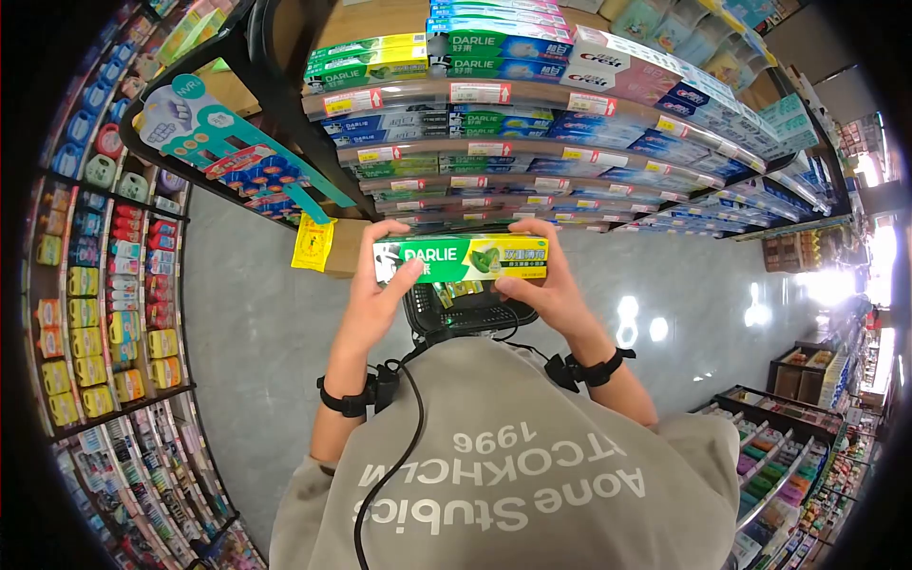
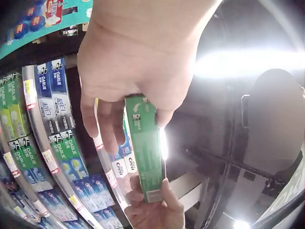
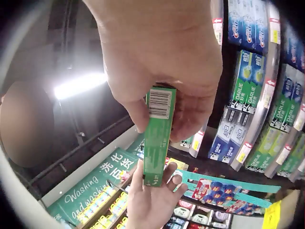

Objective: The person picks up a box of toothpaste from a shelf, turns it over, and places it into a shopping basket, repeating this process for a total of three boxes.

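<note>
A green and yellow Darlie toothpaste box (image 1: 461, 258) is held lengthwise in front of the chest, its printed front facing up at the head camera. My left hand (image 1: 378, 285) grips its left end, thumb on the front and fingers behind. At the other end my right hand (image 1: 543, 280) pinches it the same way. The left wrist view shows the box's plain green long side (image 2: 145, 148), with the right hand (image 2: 155, 210) at its far end. In the right wrist view a barcode (image 3: 160, 103) lies close to the right hand's thumb.
Tiered shelves (image 1: 475, 92) of boxed toothpaste stand just ahead. Below the box is a black basket (image 1: 446, 313) with some packages inside. A yellow tag (image 1: 313, 243) hangs from the shelf end at left. Shelves of bottles (image 1: 114, 304) line the left side beyond the grey floor (image 1: 256, 313).
</note>
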A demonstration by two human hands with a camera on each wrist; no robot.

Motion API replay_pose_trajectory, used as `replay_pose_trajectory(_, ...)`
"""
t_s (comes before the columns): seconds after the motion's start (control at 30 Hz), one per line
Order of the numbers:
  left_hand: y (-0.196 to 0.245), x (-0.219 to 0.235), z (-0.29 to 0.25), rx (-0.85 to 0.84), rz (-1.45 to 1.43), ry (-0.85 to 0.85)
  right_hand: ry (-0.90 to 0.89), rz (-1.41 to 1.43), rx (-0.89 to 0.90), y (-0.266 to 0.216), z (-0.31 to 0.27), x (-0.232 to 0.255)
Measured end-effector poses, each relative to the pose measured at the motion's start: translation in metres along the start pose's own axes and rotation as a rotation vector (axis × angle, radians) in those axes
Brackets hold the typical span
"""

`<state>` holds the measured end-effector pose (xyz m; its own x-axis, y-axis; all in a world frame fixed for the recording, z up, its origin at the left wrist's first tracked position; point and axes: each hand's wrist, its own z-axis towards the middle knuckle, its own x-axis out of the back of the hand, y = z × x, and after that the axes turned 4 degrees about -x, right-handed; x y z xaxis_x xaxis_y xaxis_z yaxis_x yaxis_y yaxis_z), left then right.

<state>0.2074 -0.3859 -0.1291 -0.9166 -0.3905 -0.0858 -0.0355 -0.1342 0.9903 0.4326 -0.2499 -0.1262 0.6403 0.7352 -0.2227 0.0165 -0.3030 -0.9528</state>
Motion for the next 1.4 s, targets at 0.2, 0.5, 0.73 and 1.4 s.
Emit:
replay_pose_trajectory(0.2,0.011,0.002,0.007,-0.077,0.041,0.036,-0.001,0.133,0.011,0.012,0.000,-0.012)
replay_pose_trajectory(0.5,0.014,-0.002,-0.001,0.000,0.034,0.033,0.025,0.076,0.023,0.002,-0.005,-0.010)
replay_pose_trajectory(0.73,0.021,-0.007,-0.007,-0.014,0.033,0.006,0.029,0.013,0.087,-0.005,-0.003,-0.004)
replay_pose_trajectory(1.4,0.025,-0.014,-0.002,-0.044,0.101,-0.030,-0.045,0.043,0.028,0.000,-0.016,0.005)
